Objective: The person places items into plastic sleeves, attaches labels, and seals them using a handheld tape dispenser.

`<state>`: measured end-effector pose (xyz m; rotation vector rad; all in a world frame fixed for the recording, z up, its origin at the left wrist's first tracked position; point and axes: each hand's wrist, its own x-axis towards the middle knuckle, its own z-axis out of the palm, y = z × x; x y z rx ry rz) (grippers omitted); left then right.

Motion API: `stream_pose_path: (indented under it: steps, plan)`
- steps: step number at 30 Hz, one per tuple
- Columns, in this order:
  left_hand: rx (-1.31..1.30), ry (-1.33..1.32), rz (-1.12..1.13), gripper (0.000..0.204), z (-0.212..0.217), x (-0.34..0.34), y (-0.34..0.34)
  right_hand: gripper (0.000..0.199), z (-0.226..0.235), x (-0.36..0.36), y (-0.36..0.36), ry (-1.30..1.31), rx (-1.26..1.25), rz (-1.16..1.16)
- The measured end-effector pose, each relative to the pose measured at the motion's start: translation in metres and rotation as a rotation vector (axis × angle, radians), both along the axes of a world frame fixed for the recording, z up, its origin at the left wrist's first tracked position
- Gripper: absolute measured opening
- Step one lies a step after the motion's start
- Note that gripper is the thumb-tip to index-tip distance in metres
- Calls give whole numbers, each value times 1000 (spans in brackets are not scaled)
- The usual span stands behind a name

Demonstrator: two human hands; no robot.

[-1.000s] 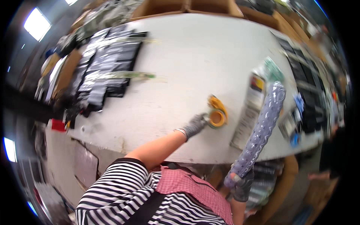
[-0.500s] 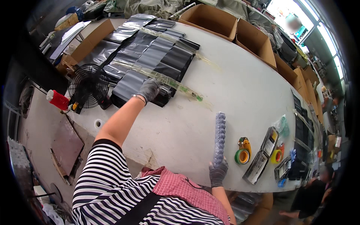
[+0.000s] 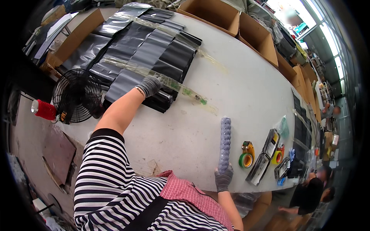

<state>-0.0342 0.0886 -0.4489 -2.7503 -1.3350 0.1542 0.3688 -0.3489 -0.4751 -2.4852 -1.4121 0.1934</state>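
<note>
My left hand (image 3: 149, 85), in a grey work glove, is at the near right part of a layered pile of black plastic bags (image 3: 154, 42). Its fingers are curled and pressed together on the top bag, beside a clear tape strip (image 3: 135, 68) that crosses the pile; the fingertips are partly hidden. By the table's near edge, my gloved right hand (image 3: 224, 179) grips the lower end of a long, clear-wrapped row of grey-purple round pieces (image 3: 225, 140). The row lies on the white table (image 3: 185, 131), its other end pointing away from me.
A black fan (image 3: 77, 95) and a red thread spool (image 3: 43, 110) stand left. Right of the row are a tape dispenser (image 3: 246, 155), an open black case (image 3: 263, 157) and another dark bag pile (image 3: 302, 127). Cardboard boxes (image 3: 210, 16) line the far edge. A person in black (image 3: 308, 196) is lower right.
The view has shifted slightly, moving the fan and the bag pile left in the picture. My left hand has shifted slightly at the bags; my right hand keeps its hold on the wrapped row.
</note>
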Motion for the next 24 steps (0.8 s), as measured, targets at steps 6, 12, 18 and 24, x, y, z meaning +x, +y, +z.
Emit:
stream_pose_path:
  steps: [6,12,18,24]
  plan:
    - [-91,-223,279,27,-6,4,1,76,2,1,1,-5,20,31]
    - [0,-283,69,29,-14,-9,1,75,8,-3,6,18,9,18]
    - [-130,-418,198,19,26,12,-3,65,1,15,-3,57,109,63]
    - [-469,-1033,450,19,-13,-28,12,57,57,-45,71,695,51,264]
